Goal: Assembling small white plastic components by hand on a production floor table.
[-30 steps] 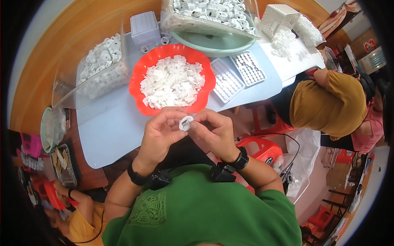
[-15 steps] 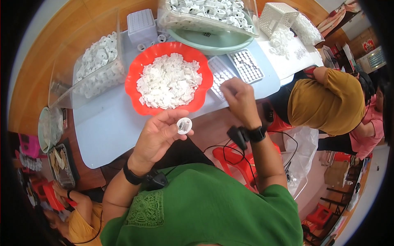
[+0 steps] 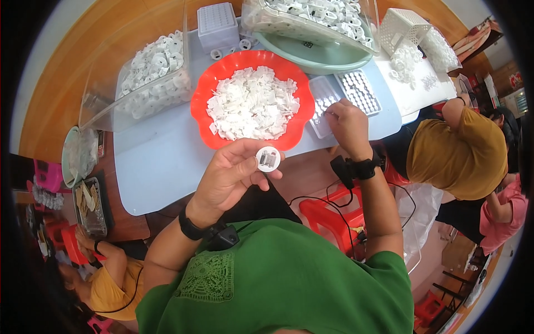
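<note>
One white disc [image 3: 268, 159] is staying pinched in my left hand [image 3: 229, 175]; my right hand [image 3: 350, 127], having left it, is curling over the pale tray [image 3: 320, 87], grip unclear.

the left hand [image 3: 229, 173] is up in a pinch, its thumb [image 3: 245, 168] pressed in and its fingers [image 3: 245, 146] bent. the right arm [image 3: 384, 214] is stretched farther out, and the right hand [image 3: 352, 129] has its back turned up, knuckles bent.
</note>
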Demonstrator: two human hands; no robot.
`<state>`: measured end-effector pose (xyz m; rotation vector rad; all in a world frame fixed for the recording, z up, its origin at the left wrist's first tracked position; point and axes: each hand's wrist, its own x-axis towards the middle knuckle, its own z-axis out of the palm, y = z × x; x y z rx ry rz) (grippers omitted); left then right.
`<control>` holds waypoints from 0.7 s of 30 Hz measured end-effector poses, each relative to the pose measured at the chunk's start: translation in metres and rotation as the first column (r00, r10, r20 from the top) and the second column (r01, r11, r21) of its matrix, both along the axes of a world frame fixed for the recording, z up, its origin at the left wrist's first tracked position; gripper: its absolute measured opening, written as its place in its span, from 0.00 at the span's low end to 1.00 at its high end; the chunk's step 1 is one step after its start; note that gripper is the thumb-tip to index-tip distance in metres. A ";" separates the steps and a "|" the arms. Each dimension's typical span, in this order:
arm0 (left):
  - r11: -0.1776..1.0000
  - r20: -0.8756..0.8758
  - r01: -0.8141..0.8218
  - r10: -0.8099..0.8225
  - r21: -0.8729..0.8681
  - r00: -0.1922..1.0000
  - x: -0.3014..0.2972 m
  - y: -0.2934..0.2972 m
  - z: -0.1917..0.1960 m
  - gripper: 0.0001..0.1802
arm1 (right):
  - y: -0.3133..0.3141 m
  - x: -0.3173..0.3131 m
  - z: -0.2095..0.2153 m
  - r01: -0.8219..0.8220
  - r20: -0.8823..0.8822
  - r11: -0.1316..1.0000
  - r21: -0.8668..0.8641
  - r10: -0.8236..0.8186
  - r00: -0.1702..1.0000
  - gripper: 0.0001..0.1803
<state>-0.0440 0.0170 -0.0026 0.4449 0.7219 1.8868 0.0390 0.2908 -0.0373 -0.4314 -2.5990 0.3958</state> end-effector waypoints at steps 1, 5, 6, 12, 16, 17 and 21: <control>1.000 0.001 0.000 0.000 -0.001 1.000 0.000 0.000 -0.001 0.16 | 0.001 0.000 0.000 -0.006 0.005 1.000 -0.023 0.006 1.000 0.03; 1.000 0.015 -0.021 0.021 -0.008 1.000 -0.001 0.001 -0.006 0.16 | 0.001 0.000 0.003 -0.028 0.028 0.997 -0.066 0.030 0.999 0.03; 0.999 0.012 -0.035 0.035 -0.021 0.999 -0.001 0.001 -0.008 0.16 | 0.001 -0.001 0.003 -0.030 0.029 0.997 -0.068 0.032 0.999 0.03; 0.996 0.010 -0.077 0.078 -0.048 0.997 -0.002 0.002 -0.009 0.18 | 0.003 -0.002 0.005 -0.058 0.051 0.997 -0.058 0.061 0.997 0.04; 0.994 0.041 -0.096 0.098 -0.046 0.994 -0.001 0.002 -0.009 0.19 | 0.008 -0.002 0.002 -0.079 0.054 0.995 -0.058 0.082 0.995 0.03; 0.994 0.053 -0.100 0.102 -0.053 0.993 -0.001 0.002 -0.008 0.19 | 0.010 -0.001 0.001 -0.080 0.054 0.995 -0.056 0.083 0.995 0.03; 0.997 0.107 -0.071 0.070 0.004 0.992 -0.003 0.002 -0.011 0.17 | 0.010 -0.001 0.003 -0.065 0.074 0.994 -0.090 0.072 0.995 0.03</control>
